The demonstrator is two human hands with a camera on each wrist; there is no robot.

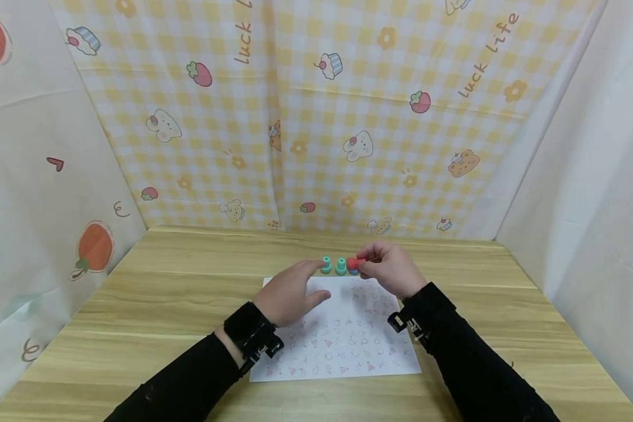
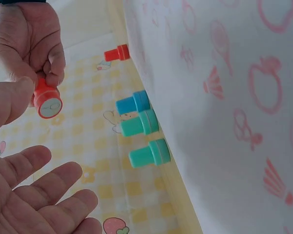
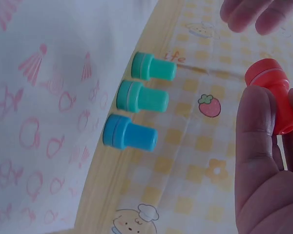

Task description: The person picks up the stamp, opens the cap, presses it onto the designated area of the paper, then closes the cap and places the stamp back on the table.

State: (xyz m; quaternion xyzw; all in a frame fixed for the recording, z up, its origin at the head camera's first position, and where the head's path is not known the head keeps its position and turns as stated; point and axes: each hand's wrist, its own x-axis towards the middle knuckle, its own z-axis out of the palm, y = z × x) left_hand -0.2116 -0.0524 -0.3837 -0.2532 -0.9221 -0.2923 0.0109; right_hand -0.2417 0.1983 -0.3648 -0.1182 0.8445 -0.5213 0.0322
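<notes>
My right hand (image 1: 392, 271) pinches a red stamp (image 3: 269, 80) by its narrow handle, between thumb and fingers. The stamp is held off the table, and its pale round end face (image 2: 50, 107) shows in the left wrist view. Over the paper's far left part, my left hand (image 1: 290, 295) has its fingers spread and holds nothing. Two green stamps (image 1: 340, 266) and a blue stamp (image 3: 129, 132) stand in a row along the sheet's far edge. Another red stamp (image 2: 117, 52) is farther along that edge, hidden by my right hand in the head view.
A white paper sheet (image 1: 343, 346) covered in rows of pink and red stamped prints lies on the wooden table (image 1: 190, 310). Behind the table hangs a yellow checked cloth (image 1: 316, 176), with white cloth (image 1: 575, 176) on both sides.
</notes>
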